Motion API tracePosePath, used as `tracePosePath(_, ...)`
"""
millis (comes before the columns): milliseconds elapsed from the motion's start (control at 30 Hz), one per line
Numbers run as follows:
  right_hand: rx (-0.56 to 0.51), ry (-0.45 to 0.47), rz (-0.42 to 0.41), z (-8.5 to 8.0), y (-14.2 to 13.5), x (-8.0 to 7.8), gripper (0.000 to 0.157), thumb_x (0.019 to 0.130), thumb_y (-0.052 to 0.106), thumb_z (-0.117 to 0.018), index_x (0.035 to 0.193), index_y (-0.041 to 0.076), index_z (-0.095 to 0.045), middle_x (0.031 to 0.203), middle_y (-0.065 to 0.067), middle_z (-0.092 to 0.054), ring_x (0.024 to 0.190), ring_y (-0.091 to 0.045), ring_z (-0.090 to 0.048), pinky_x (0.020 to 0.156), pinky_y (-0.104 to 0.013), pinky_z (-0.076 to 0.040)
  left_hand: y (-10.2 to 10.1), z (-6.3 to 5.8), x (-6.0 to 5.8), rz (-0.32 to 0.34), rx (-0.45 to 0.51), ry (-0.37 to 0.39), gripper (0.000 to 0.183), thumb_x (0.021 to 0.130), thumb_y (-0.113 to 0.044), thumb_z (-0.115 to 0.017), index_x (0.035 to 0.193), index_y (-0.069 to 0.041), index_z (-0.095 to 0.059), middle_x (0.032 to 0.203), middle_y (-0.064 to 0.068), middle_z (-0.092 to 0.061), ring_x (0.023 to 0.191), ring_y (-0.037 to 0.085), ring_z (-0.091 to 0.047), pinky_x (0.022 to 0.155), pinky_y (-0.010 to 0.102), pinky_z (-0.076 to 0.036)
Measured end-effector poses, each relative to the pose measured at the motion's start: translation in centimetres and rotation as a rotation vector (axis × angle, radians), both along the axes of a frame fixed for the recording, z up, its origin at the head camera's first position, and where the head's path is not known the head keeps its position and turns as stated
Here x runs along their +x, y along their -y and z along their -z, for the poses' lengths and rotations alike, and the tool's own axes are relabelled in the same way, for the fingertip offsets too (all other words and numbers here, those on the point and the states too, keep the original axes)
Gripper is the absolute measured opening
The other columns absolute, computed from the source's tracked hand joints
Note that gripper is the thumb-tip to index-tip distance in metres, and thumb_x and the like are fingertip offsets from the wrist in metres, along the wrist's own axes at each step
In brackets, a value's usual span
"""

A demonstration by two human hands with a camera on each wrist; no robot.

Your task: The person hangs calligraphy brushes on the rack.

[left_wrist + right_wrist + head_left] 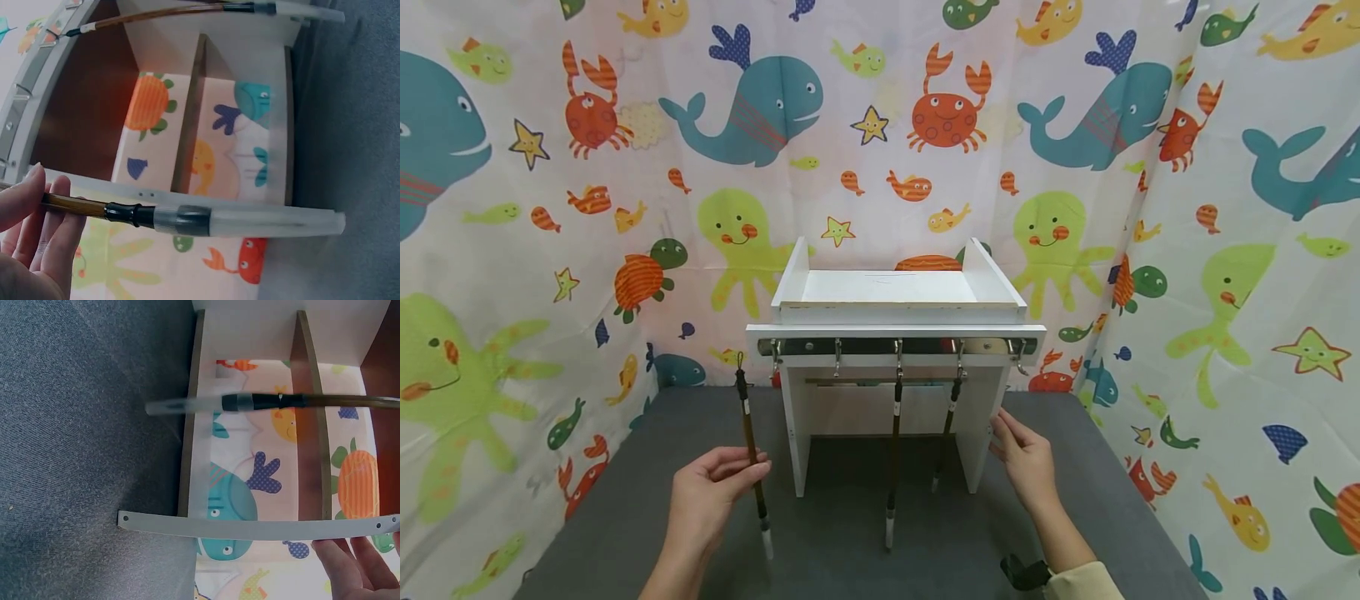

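Observation:
My left hand point(711, 492) pinches the brown handle of a capped writing brush point(749, 433) between thumb and fingers. It hangs upright just left of the white rack point(895, 332), its top loop near the leftmost hook point(776, 354). A clear cap point(275, 222) covers its tip in the left wrist view. On the right, my right hand point(1024, 457) touches the outer side of the rack's side panel point(992, 417), fingertips at its front edge. Two similar brushes hang from hooks: the middle brush point(895, 450) and a right-hand brush point(951, 417).
A metal rail point(865, 346) with several hooks runs along the rack's front. Above it lies a shallow white tray point(992, 287) with raised sides. The rack stands on a grey cloth surface point(827, 533). Behind hangs a curtain point(880, 208) printed with sea animals.

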State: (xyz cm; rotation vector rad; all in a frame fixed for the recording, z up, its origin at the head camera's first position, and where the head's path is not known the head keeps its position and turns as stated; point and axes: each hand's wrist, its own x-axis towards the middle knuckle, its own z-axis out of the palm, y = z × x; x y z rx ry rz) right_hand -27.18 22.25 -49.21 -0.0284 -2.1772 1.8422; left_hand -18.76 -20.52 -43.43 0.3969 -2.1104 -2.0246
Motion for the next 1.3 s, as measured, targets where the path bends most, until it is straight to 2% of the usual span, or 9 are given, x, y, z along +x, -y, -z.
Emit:
tracePosePath(167,0.013,-0.010,0.014,0.3,0.0,-0.1,0.056,0.099,0.044,-0.061,0.143,0.009,-0.058,0.144,-0.012,-0.058,0.128,-0.026,-0.059,0.086,-0.031,-0.058,-0.7,-0.9,0.8,0.002,-0.045,-0.029,0.035,0.076,-0.014,-0.089,0.105,-0.002,-0.073,0.097,0.003,-0.079,0.090,0.011,-0.075,0.079,0.025,-0.060)
tracePosePath(333,0.028,-0.041,0.034,0.5,0.0,-0.3,0.054,0.100,0.043,-0.061,0.141,0.008,-0.059,0.141,-0.014,-0.060,0.127,-0.029,-0.060,0.083,-0.031,-0.059,-2.0,-1.1,1.0,0.046,-0.042,-0.069,0.032,0.076,-0.010,-0.088,0.103,0.000,-0.073,0.096,0.005,-0.079,0.089,0.013,-0.075,0.078,0.026,-0.061)
tracePosePath(500,0.025,-0.052,0.042,0.5,-0.2,-0.4,0.053,0.100,0.042,-0.062,0.140,0.007,-0.060,0.140,-0.014,-0.061,0.123,-0.023,-0.062,0.083,-0.030,-0.059,-3.2,-1.0,0.9,0.100,-0.018,-0.102,0.027,0.077,-0.002,-0.086,0.101,0.002,-0.073,0.095,0.008,-0.079,0.087,0.018,-0.075,0.078,0.027,-0.061)
tracePosePath(633,0.014,-0.034,0.045,0.6,-0.2,-0.2,0.053,0.098,0.043,-0.064,0.139,0.009,-0.061,0.139,-0.013,-0.062,0.120,-0.014,-0.064,0.084,-0.031,-0.059,-3.9,-0.8,0.9,0.115,0.010,-0.126,0.028,0.075,0.000,-0.086,0.099,0.004,-0.073,0.093,0.009,-0.079,0.085,0.019,-0.076,0.076,0.028,-0.061)
tracePosePath(733,-0.001,-0.032,0.040,0.5,-0.2,-0.2,0.053,0.097,0.043,-0.065,0.138,0.010,-0.062,0.139,-0.011,-0.062,0.121,-0.016,-0.063,0.085,-0.032,-0.059,-4.4,-0.5,0.8,0.130,0.015,-0.141,0.028,0.073,0.000,-0.088,0.096,0.004,-0.073,0.091,0.011,-0.079,0.083,0.020,-0.076,0.076,0.029,-0.062)
tracePosePath(900,-0.016,-0.044,0.034,0.4,0.0,-0.3,0.052,0.096,0.043,-0.067,0.137,0.011,-0.064,0.138,-0.009,-0.063,0.124,-0.023,-0.062,0.086,-0.033,-0.059,-5.2,-0.1,0.5,0.133,-0.035,-0.141,0.025,0.073,0.000,-0.088,0.094,0.001,-0.074,0.090,0.012,-0.078,0.082,0.019,-0.076,0.075,0.028,-0.061)
tracePosePath(1133,-0.028,-0.051,0.038,0.7,0.0,-0.4,0.050,0.096,0.041,-0.067,0.136,0.010,-0.065,0.137,-0.011,-0.064,0.118,-0.011,-0.065,0.086,-0.034,-0.058,-5.9,0.6,0.0,0.121,-0.084,-0.111,0.025,0.073,-0.002,-0.088,0.094,-0.001,-0.076,0.090,0.013,-0.077,0.083,0.018,-0.075,0.074,0.026,-0.061)
tracePosePath(1300,-0.023,-0.052,0.038,0.8,-0.1,-0.4,0.049,0.096,0.041,-0.067,0.135,0.010,-0.066,0.137,-0.010,-0.064,0.120,-0.015,-0.065,0.086,-0.034,-0.058,-6.0,0.9,-0.1,0.114,-0.131,-0.108,0.023,0.072,-0.003,-0.089,0.091,-0.003,-0.077,0.088,0.011,-0.078,0.082,0.018,-0.075,0.072,0.025,-0.061)
